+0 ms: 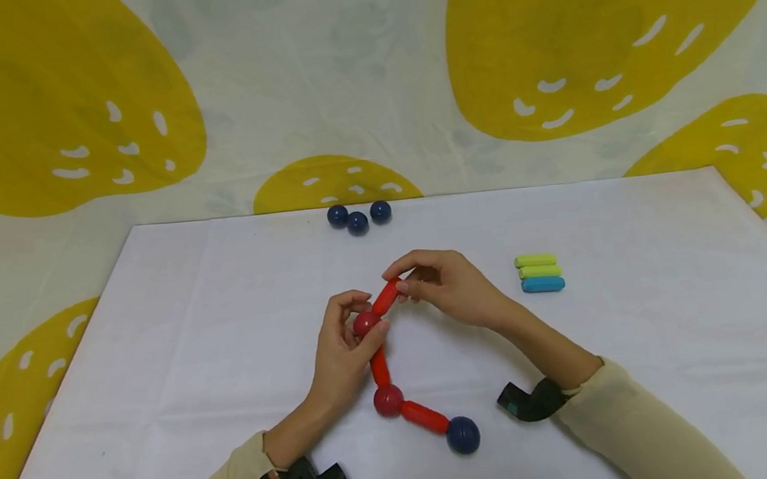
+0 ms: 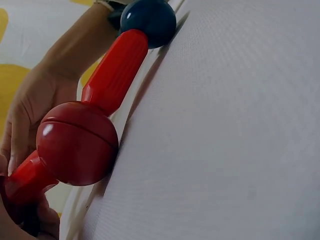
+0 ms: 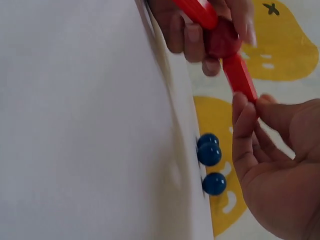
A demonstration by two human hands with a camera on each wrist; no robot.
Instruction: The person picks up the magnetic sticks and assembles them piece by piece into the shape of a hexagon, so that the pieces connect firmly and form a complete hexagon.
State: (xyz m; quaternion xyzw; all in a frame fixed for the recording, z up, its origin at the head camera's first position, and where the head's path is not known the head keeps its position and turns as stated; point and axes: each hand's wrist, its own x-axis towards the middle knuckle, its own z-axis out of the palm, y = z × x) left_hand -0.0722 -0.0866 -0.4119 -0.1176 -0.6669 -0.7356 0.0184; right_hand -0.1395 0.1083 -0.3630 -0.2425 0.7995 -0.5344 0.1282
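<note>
My left hand [image 1: 344, 349] grips a red ball [image 1: 366, 323] at the upper part of a joined chain. My right hand [image 1: 452, 287] pinches a red rod [image 1: 386, 297] between thumb and fingers, its lower end against that ball. From the held ball a second red rod [image 1: 379, 368] runs down to another red ball [image 1: 388, 401]. A third red rod [image 1: 425, 417] links this one to a dark blue ball [image 1: 464, 435] by the table's front. The left wrist view shows the lower red ball [image 2: 77, 143] and the blue ball [image 2: 148, 22] close up.
Three dark blue balls [image 1: 358, 223] lie at the table's back edge. To the right of my right hand, two yellow-green rods [image 1: 538, 271] and a blue rod [image 1: 543, 284] lie side by side on the white tabletop [image 1: 666, 260]. A patterned cloth [image 1: 370, 81] hangs behind.
</note>
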